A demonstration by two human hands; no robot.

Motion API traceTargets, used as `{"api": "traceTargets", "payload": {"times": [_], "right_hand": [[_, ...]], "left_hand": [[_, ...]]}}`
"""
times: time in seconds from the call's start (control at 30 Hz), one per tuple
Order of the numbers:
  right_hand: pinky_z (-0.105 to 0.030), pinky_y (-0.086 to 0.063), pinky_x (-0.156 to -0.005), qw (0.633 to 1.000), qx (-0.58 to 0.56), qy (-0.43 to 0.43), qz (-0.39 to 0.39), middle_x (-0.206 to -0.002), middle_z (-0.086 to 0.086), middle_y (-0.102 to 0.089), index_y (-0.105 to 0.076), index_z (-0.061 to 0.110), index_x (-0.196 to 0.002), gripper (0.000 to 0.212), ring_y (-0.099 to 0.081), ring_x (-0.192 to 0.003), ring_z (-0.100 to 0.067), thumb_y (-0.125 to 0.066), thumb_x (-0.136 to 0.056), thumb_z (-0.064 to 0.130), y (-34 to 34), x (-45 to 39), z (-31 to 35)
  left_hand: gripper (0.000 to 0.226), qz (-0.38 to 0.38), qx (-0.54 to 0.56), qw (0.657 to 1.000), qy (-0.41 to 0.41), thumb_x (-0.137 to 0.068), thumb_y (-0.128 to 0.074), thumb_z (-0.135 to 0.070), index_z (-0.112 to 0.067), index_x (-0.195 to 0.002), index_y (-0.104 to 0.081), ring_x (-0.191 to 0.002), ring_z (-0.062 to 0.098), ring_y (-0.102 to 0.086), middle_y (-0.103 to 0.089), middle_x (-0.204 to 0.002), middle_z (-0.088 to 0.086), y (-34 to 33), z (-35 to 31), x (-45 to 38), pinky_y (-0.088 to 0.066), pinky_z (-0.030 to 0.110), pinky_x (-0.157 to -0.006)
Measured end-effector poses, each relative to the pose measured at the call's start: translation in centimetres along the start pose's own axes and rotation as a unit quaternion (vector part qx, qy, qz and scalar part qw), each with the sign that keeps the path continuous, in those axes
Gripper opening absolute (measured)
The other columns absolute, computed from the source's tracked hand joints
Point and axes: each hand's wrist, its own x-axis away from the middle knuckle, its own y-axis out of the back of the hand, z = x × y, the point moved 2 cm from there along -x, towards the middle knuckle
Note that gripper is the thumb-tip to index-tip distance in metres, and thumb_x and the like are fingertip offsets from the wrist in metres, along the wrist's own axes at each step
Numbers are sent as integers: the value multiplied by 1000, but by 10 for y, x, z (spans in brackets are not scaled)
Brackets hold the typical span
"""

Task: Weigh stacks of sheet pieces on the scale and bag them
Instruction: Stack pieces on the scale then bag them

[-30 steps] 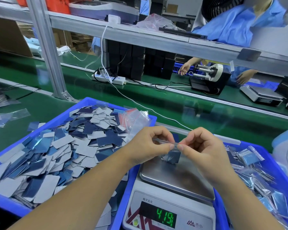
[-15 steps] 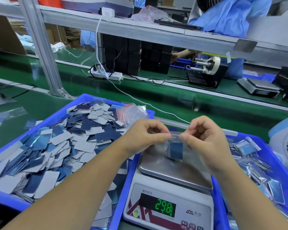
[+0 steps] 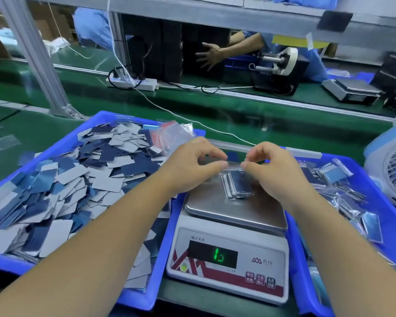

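Sealing step: left hand [image 3: 193, 165] and right hand [image 3: 271, 170] pinching clear zip bag [image 3: 234, 179] of blue sheet pieces above steel-topped scale [image 3: 236, 216]. Next, judged: placement in right blue bin [image 3: 384, 202].

Blue trays [image 3: 293, 248], blue and grey sheet pieces [image 3: 62, 179], green belt [image 3: 238, 117]

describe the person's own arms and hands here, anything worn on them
Both forearms are bare as far as the frame shows, with no sleeves, gloves, watch or rings visible. The left hand and the right hand have short, plain, unpainted nails.
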Motion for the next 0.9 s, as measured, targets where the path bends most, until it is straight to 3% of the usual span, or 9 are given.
{"api": "traceTargets", "payload": {"times": [0.23, 0.4, 0.47, 0.53, 0.63, 0.7, 0.9], "right_hand": [[-22, -38, -62, 1000, 21, 22, -1, -83, 22, -64, -62, 30, -85, 11, -51, -61, 11, -72, -84, 28, 3, -3, -2], [-24, -38, -66, 999, 39, 34, 15, -94, 19, -65, -60, 33, -89, 12, -51, -68, 5, -71, -84, 32, -1, -1, -1], [-25, -38, -68, 999, 38, 31, 11, -99, 18, -64, -59, 34, -91, 13, -49, -70, 3, -71, -85, 32, -1, -2, -1], [-26, -38, -68, 999, 38, 30, 9, -100, 18, -63, -59, 33, -92, 14, -48, -70, 3, -70, -85, 32, 1, -2, -1], [-26, -38, -67, 998, 44, 31, 11, -101, 17, -63, -58, 33, -92, 14, -48, -70, 2, -70, -85, 32, 1, -1, 1], [-26, -38, -66, 998, 48, 31, 19, -102, 17, -63, -57, 34, -92, 14, -48, -70, 1, -70, -86, 33, 1, -1, 2], [-25, -38, -64, 998, 54, 22, 32, -98, 14, -62, -56, 34, -90, 15, -49, -69, -1, -70, -86, 33, -2, 1, 3]], "left_hand": [[9, -60, 53, 997, 0, -94, -66, -15, -14, -90, -74, -71, 2, -49, -62, -81, -6, 5, 3, -3, -37, 8, -66], [9, -112, 85, 990, 2, -84, -59, -27, -30, -77, -64, -68, 0, -43, -49, -76, -19, 9, 5, -4, -34, 11, -65], [12, -133, 106, 985, 6, -83, -59, -24, -30, -73, -62, -67, 2, -42, -51, -80, -14, 11, 5, -5, -35, 11, -63], [10, -143, 121, 982, 17, -81, -59, -22, -22, -71, -61, -65, 6, -40, -49, -78, -1, 11, 7, -6, -35, 14, -61], [23, -142, 119, 982, 36, -80, -56, -23, 0, -74, -58, -55, 6, -37, -44, -66, -2, 10, 10, -8, -32, 15, -53], [28, -133, 109, 984, 37, -80, -54, -23, 4, -75, -56, -51, 5, -33, -42, -62, -1, 9, 10, -7, -29, 16, -49], [24, -98, 89, 991, 32, -84, -55, -24, -12, -63, -53, -50, 3, -34, -41, -53, -14, 5, 8, -4, -30, 14, -49]]}}
